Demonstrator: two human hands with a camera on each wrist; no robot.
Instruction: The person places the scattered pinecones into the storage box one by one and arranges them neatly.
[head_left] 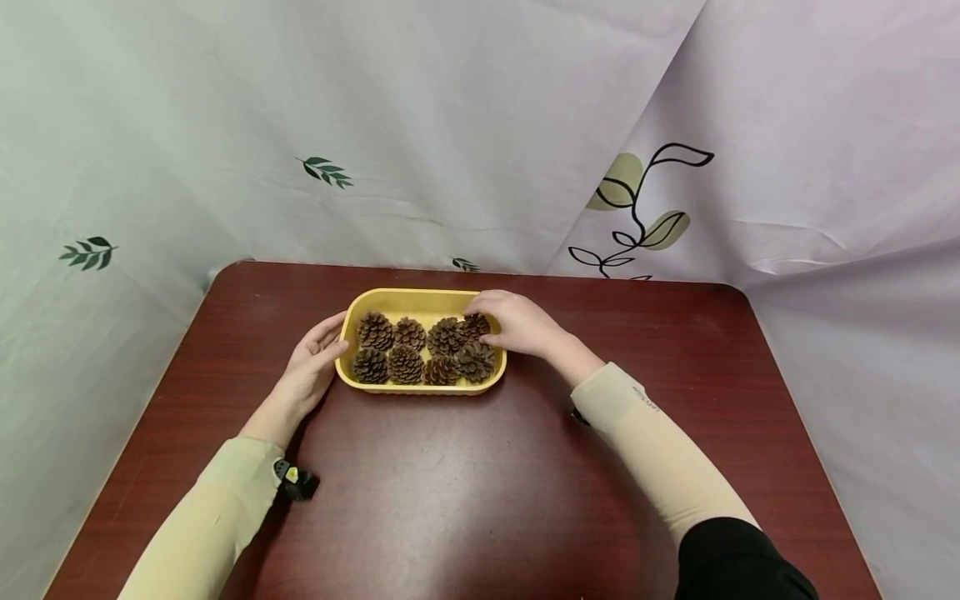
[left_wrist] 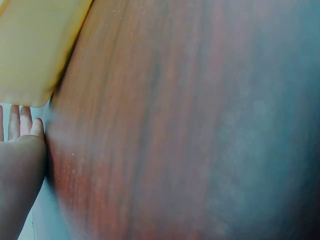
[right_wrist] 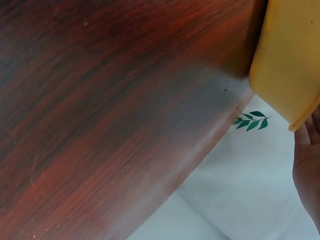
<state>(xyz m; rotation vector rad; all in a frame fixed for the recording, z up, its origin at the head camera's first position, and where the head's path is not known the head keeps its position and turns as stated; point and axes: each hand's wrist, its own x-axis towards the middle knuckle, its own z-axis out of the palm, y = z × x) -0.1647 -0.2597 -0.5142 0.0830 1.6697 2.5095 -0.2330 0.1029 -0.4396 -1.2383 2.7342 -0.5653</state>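
Note:
A yellow tray (head_left: 420,389) stands toward the far side of the table with several brown pine cones (head_left: 406,365) inside, in two rough rows. My left hand (head_left: 311,362) holds the tray's left end, thumb over the rim and fingers along the outside; in the left wrist view those fingers (left_wrist: 25,122) reach the tray's end. Over the right end comes my right hand (head_left: 525,323), its thumb and fingers around the pine cone (head_left: 475,326) in the back right corner, partly hiding it. In the right wrist view the tray's wall (right_wrist: 285,65) hides the fingertips.
The dark red wooden table (head_left: 450,483) reaches close to a pale hanging cloth (head_left: 420,150) with leaf prints behind it. Both forearms wear light sleeves, with a small black device (head_left: 298,482) at the left wrist.

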